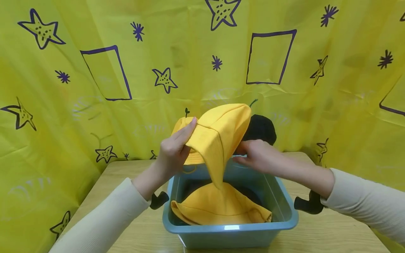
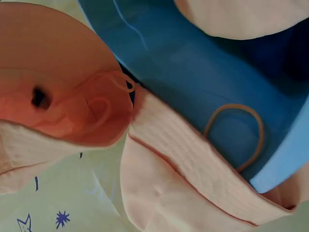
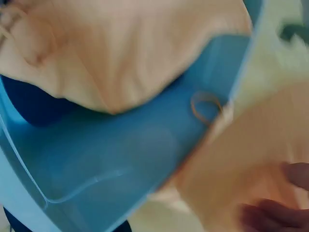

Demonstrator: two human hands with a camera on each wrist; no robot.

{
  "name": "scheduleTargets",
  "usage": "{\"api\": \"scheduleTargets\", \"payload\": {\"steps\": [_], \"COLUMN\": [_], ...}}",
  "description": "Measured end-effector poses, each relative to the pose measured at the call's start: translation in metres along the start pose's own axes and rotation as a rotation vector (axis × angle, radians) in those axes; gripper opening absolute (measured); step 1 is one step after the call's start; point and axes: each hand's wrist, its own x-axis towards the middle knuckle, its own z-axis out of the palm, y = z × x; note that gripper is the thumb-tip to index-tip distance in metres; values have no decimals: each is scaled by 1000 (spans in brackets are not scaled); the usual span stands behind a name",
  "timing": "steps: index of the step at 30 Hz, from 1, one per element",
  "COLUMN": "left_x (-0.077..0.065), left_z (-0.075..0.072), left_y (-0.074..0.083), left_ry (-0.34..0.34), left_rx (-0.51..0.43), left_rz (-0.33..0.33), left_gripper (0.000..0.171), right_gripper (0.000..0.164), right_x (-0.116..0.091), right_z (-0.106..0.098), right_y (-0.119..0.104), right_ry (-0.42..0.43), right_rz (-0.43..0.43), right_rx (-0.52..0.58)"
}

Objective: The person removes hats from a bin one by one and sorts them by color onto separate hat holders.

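Observation:
My left hand grips a yellow bucket hat by its brim, thumb on top, and holds it above a blue-grey bin. A thin green stem pokes from the hat's crown. My right hand is at the hat's right side; its blurred fingers are spread near the cloth, and contact is unclear. In the left wrist view, the held hat's underside shows a cord and a small dark spot. A second yellow hat lies inside the bin. Another yellow hat hangs over the far rim.
A black hat sits at the bin's back right. Dark cloth lies under the yellow hat inside. The bin stands on a light wooden table, with a yellow curtain behind it. A cord loop dangles into the bin.

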Motion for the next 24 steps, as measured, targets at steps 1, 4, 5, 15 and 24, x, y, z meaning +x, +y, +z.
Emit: {"api": "scheduleTargets", "payload": {"steps": [1, 4, 5, 15, 24], "left_x": [3, 9, 10, 11, -2], "left_z": [1, 3, 4, 2, -21], "left_y": [-1, -3, -3, -9, -22], "left_ry": [12, 52, 61, 172, 200], "left_rx": [6, 16, 13, 27, 126], "left_rz": [-14, -52, -58, -104, -121], "left_gripper": [30, 32, 35, 42, 40], "right_gripper": [24, 41, 46, 43, 34], "right_x": [-2, -2, -1, 1, 3], "right_z": [5, 17, 20, 31, 21], "right_y": [-4, -14, -17, -29, 3], "right_ry": [79, 374, 455, 613, 603], "right_rz": [-123, -411, -470, -425, -269], "right_rx": [-47, -236, -285, -403, -464]}}
